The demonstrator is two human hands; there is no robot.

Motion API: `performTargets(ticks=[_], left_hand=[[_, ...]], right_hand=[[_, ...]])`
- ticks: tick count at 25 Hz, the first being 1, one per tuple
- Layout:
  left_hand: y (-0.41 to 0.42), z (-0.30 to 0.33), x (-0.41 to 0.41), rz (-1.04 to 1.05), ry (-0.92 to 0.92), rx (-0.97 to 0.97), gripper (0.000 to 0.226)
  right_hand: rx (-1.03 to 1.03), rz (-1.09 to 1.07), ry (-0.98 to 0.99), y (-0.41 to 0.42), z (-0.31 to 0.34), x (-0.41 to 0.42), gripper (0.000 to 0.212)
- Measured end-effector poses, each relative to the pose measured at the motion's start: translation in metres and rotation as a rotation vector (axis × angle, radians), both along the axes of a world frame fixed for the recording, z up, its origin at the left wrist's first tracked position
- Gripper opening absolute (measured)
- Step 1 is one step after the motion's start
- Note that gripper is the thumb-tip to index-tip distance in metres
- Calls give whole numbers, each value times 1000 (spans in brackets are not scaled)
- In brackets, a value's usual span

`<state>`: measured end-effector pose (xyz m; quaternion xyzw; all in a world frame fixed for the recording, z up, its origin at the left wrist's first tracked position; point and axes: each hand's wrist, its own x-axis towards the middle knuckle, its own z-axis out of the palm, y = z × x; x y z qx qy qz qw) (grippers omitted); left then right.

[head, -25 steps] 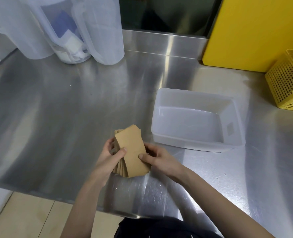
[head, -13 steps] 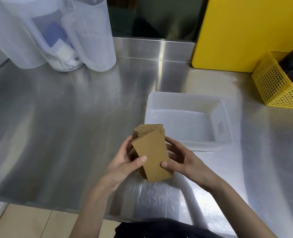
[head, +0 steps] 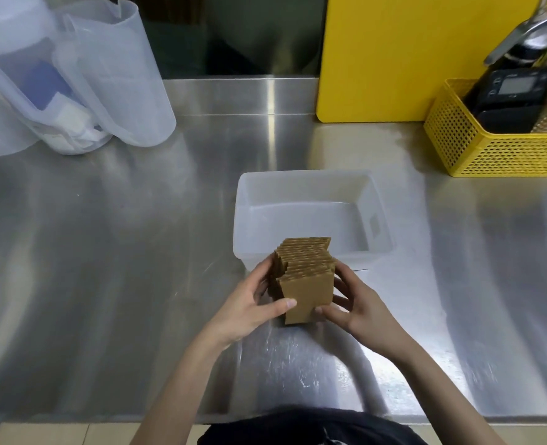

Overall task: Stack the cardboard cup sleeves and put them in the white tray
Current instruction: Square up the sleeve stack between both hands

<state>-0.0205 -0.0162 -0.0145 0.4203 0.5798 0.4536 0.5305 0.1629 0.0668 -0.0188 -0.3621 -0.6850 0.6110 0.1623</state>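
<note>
This looks like the back-of-house prep area of a café or drinks shop: the work surface is a brushed stainless-steel table point(head: 137, 252) with a raised steel backsplash point(head: 240, 94) behind it. Large translucent plastic measuring pitchers point(head: 121, 75) stand grouped at the far left, a yellow cutting board point(head: 394, 53) leans upright against the back wall, and a yellow perforated plastic basket point(head: 477, 149) at the right holds a black digital scale point(head: 506, 91) and metal utensils. A stack of corrugated cardboard cup sleeves point(head: 307, 281) and a white plastic tray point(head: 304, 191) fit beverage service.
</note>
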Motion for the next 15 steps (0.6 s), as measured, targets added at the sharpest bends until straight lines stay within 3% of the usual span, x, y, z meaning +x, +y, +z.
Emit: performTargets(ticks=[6,10,15], left_hand=[[-3,-3,4,-7,194,43,71],[-10,-8,9,49,177,47,72],[-13,-13,12,61,289,-17,63]], right_hand=[[109,-7,-50,-7,-8,-3,81],[170,47,-104,-7,-10,-5,81],[175,111,-129,-11,-9,-16,79]])
